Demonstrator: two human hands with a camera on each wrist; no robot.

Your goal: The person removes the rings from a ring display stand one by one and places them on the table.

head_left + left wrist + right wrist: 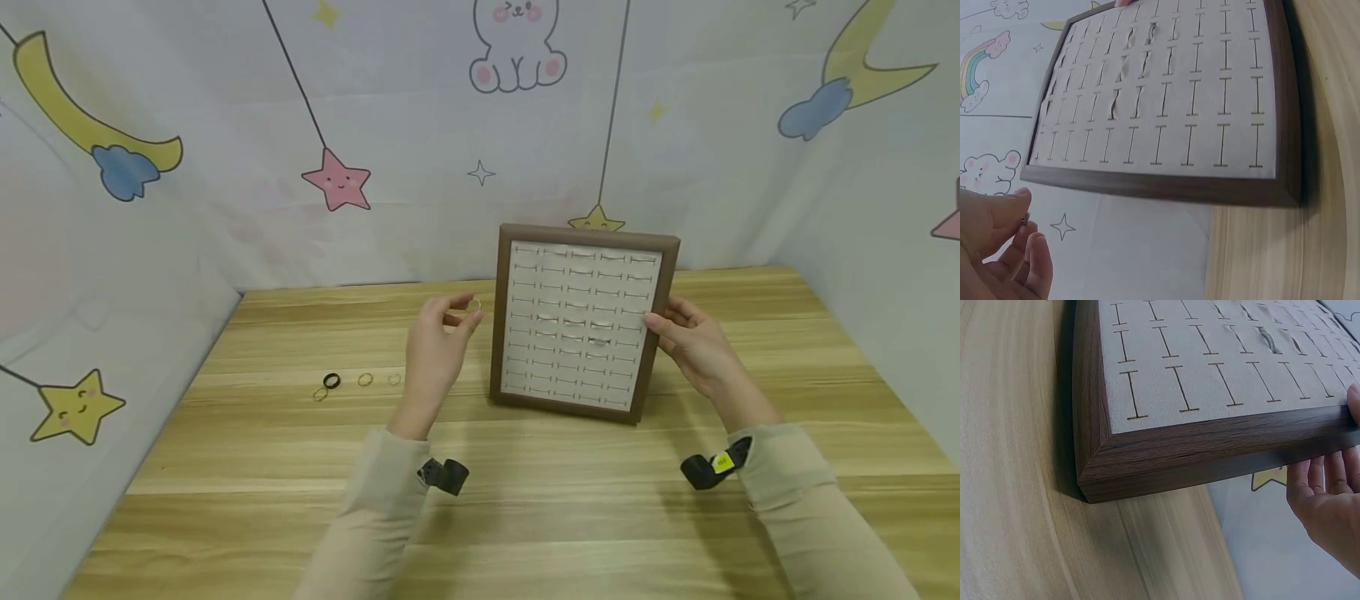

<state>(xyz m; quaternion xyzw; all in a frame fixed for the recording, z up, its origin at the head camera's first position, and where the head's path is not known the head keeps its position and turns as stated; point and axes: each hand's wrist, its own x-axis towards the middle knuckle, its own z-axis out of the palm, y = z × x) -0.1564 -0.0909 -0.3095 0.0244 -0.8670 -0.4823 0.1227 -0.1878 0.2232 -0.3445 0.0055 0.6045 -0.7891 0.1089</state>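
A ring display board [573, 329] with a brown wooden frame and pale slotted fabric stands tilted up on the table. Its right edge is gripped by my right hand [693, 343], thumb on the front of the frame and fingers behind. Between thumb and fingertips my left hand [438, 350] pinches a small thin ring [476, 305], just left of the board's frame. One slot near the middle holds a ring [1268, 339], and some slots around it gape slightly. In the left wrist view, the fingers partly cover the pinched ring [1025, 219].
On the wooden table [570, 500], left of my left hand, lie a black ring [332, 381], a thin gold ring [321, 395] against it, another gold ring [365, 380] and a pale ring [394, 379]. A patterned cloth wall [405, 108] stands behind.
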